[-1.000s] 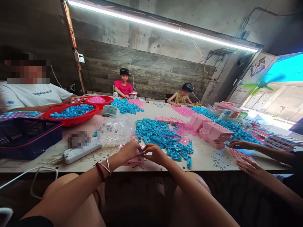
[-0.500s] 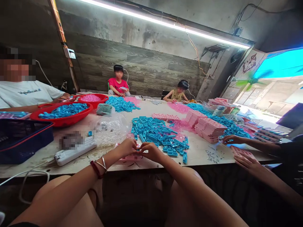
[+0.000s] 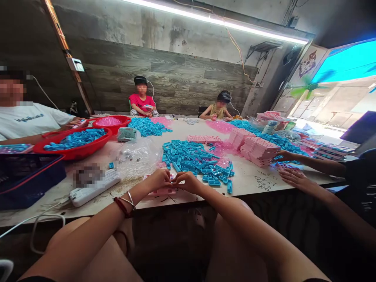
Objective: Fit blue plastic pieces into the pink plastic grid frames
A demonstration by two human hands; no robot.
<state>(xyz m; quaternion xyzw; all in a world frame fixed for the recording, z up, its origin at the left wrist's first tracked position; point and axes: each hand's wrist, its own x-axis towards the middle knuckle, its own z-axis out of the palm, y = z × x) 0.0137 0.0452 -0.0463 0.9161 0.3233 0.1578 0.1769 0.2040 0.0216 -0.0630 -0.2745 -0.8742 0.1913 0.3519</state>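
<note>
My left hand [image 3: 159,181] and my right hand [image 3: 188,182] meet fingertip to fingertip near the table's front edge, both closed in a pinch. Whatever lies between the fingers is too small and too covered to name. Right below them is a pink plastic tray [image 3: 165,191], partly hidden by my left hand. A heap of blue rectangular plastic pieces [image 3: 188,158] spreads just beyond my hands, with pink glittery bits [image 3: 225,160] along its right side. Behind the heap lie flat pink trays [image 3: 205,139].
A clear bag of small metal parts [image 3: 136,156] and a white power strip [image 3: 95,190] lie left, near a dark blue crate [image 3: 31,184] and red basin [image 3: 73,152]. Pink tray stacks [image 3: 260,149] stand right, beside a co-worker's hands [image 3: 293,178]. Other people sit around the table.
My hands stay pinched together over the pink tray with hardly any shift. The view has tilted slightly. The co-worker on the right has moved a pink tray and hands farther in over the table.
</note>
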